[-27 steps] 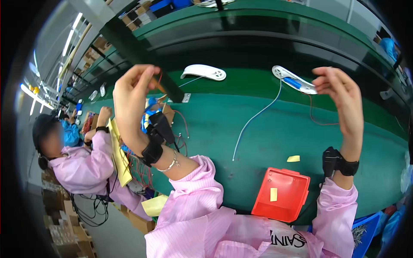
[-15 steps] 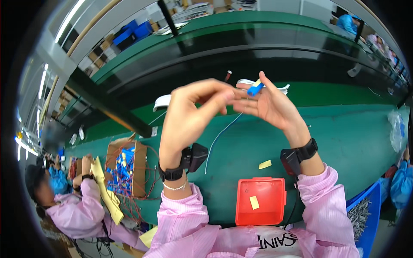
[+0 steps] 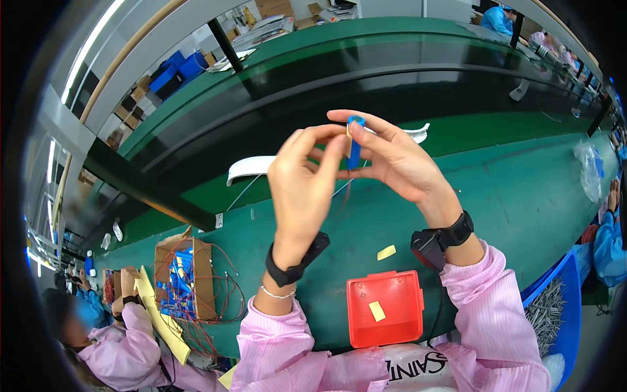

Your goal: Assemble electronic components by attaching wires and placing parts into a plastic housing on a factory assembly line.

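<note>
Pinching a small blue cylindrical part [image 3: 354, 149] between them, both hands meet just above the middle of the frame. The left hand [image 3: 302, 189] closes thumb and forefinger on its lower half; the right hand [image 3: 392, 157] curls its fingers round the top, near the blue cap and a sliver of tan tape or label. Thin dark leads hang from the bottom of the part, over the green bench [image 3: 496, 189].

By the look of it, the step in hand is wrapping or fitting something to this wired cell. The next move calls for a steady turn of the part in the fingertips without tugging the leads.

Half a second ago the hands were already together, higher in the frame; a little earlier they were spread wide apart and raised.

Below the hands sits a red tray [image 3: 384, 307] with a yellow scrap in it. A cardboard box [image 3: 204, 274] of blue parts and red wires lies at lower left, beside a co-worker's sleeve [image 3: 124, 346].
</note>
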`<state>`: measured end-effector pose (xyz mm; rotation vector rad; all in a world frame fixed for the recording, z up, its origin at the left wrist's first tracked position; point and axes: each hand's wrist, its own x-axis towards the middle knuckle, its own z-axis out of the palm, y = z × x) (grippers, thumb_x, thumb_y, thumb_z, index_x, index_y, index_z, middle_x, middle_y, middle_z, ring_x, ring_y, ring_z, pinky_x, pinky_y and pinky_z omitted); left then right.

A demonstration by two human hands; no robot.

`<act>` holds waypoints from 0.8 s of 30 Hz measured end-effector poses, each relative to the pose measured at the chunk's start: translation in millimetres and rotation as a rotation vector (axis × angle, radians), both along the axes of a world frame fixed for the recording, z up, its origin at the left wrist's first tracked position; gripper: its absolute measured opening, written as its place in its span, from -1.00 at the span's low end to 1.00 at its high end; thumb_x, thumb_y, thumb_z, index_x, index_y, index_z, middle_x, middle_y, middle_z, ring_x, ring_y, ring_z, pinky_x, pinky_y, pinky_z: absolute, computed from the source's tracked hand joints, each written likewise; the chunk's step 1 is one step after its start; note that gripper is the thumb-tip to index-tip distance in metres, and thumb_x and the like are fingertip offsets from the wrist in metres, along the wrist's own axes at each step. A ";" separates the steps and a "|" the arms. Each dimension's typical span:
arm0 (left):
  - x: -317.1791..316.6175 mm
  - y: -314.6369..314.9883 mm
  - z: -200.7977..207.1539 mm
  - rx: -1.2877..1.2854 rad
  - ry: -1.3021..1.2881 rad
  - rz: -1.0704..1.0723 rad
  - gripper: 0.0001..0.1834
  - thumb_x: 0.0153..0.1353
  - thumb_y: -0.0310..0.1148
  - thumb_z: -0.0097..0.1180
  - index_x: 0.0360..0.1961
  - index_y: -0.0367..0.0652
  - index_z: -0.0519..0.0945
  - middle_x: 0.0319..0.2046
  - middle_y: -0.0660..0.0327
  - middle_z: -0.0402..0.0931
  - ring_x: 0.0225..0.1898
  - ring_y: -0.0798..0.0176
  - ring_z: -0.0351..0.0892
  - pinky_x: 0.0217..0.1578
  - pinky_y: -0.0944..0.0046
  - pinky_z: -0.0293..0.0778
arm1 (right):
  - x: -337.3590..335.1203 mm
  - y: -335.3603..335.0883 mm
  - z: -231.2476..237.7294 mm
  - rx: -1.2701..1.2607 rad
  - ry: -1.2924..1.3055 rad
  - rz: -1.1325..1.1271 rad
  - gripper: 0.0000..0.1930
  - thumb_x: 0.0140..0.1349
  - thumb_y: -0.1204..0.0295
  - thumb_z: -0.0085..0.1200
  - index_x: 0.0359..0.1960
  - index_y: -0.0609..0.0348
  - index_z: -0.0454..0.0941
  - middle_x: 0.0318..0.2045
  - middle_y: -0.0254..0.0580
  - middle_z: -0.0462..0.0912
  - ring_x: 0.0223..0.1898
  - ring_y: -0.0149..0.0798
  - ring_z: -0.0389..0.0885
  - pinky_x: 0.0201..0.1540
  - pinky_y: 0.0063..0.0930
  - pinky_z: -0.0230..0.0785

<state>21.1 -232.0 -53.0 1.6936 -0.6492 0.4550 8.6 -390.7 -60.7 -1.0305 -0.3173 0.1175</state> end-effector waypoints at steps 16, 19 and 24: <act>-11.6 4.1 10.6 -0.115 0.082 0.032 -0.84 0.20 -0.51 0.22 -0.20 -0.31 0.68 -0.38 0.18 0.69 -0.40 0.43 0.66 -0.43 0.51 0.49 | -10.0 1.8 4.6 -0.319 -0.304 -0.031 -0.53 0.43 0.35 -0.04 0.31 0.26 0.28 0.01 -0.22 0.56 0.01 -0.38 0.54 0.01 -0.46 0.46; -11.8 5.6 12.1 -0.100 0.057 0.039 -0.85 0.20 -0.51 0.23 -0.21 -0.32 0.68 -0.40 0.17 0.69 -0.42 0.41 0.67 -0.42 0.49 0.51 | -13.3 2.5 8.0 -0.360 -0.330 -0.079 -0.54 0.43 0.37 -0.04 0.30 0.27 0.29 -0.01 -0.23 0.56 -0.03 -0.40 0.54 -0.02 -0.47 0.46; -12.0 6.3 11.7 -0.100 0.039 0.040 -0.86 0.18 -0.53 0.23 -0.24 -0.34 0.67 -0.41 0.16 0.69 -0.42 0.39 0.68 -0.40 0.47 0.52 | -17.1 4.0 5.8 -0.450 -0.345 -0.168 -0.55 0.43 0.39 -0.05 0.31 0.23 0.29 -0.08 -0.21 0.58 -0.15 -0.42 0.53 -0.10 -0.48 0.45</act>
